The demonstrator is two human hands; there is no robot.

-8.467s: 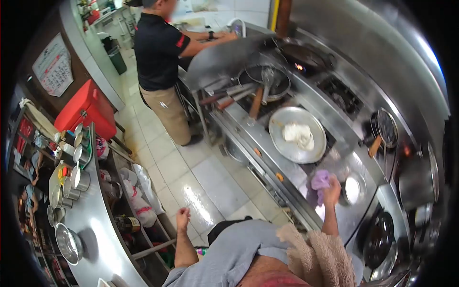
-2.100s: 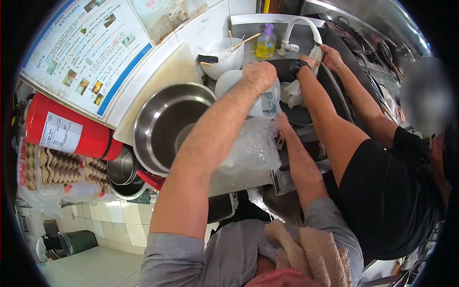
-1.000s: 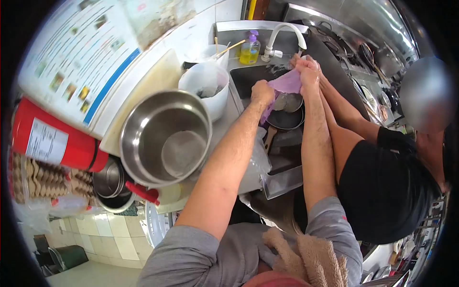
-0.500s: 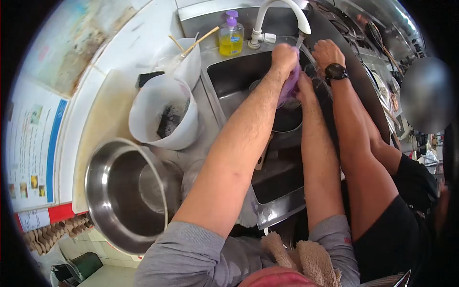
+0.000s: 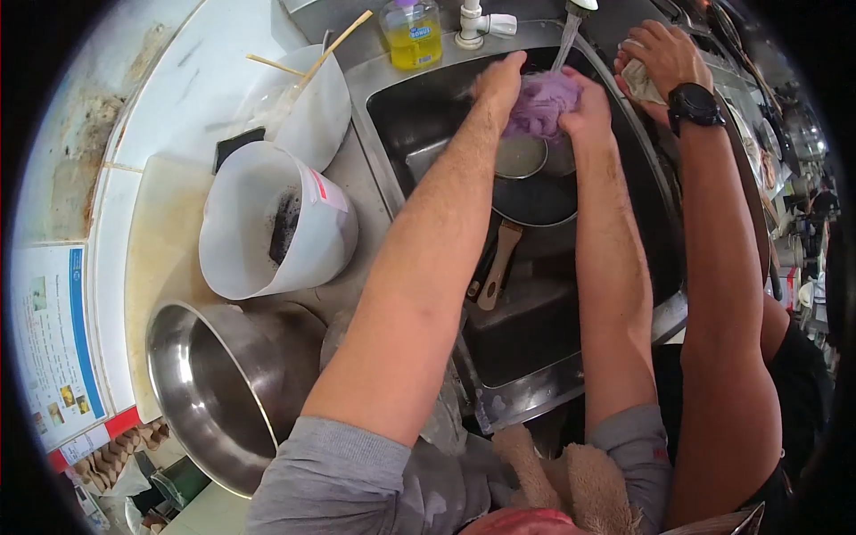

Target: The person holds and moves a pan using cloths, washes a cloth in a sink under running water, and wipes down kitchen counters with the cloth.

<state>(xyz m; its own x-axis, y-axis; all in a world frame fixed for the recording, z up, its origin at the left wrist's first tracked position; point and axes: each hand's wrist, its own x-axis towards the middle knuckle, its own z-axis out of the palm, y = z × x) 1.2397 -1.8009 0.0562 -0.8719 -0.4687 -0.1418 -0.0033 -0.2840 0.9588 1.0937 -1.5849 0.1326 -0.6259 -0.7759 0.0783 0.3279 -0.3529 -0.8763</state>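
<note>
Clamping purple cloth (image 5: 540,103) in fingers, right hand (image 5: 589,107) faces left hand (image 5: 501,85), whose grip's unclear.

Purple cloth (image 5: 542,105) wrinkled; pot (image 5: 203,392) glossy metal; tub (image 5: 312,241) smooth, translucent plastic.

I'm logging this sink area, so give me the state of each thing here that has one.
White tap: running
Purple cloth: bunched up, under the tap
Right hand: gripping the purple cloth
Left hand: beside the cloth, blurred, grip unclear
Soap bottle: upright, holding yellow liquid
Front white tub: uncovered, dark pad inside
Steel pot: uncovered
Dark pan: in the sink
</note>
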